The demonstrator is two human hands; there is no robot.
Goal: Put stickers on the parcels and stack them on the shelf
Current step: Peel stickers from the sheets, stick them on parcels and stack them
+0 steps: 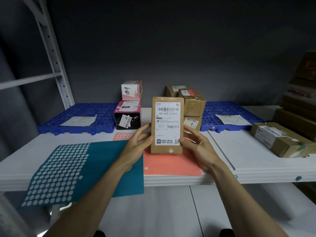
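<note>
Parcel (167, 125) stands upright above the coral sticker sheet (171, 165) on the shelf (256, 161), label facing the person — likely being checked before stickering. Left hand (139, 142) and right hand (195, 142) grip its sides, fingers curled round the edges.

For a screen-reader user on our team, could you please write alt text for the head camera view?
Both hands, left hand and right hand, hold a brown parcel upright, label facing the camera, above a white shelf. A teal sticker sheet and an orange sticker sheet lie below it; more parcels stand behind.
</note>
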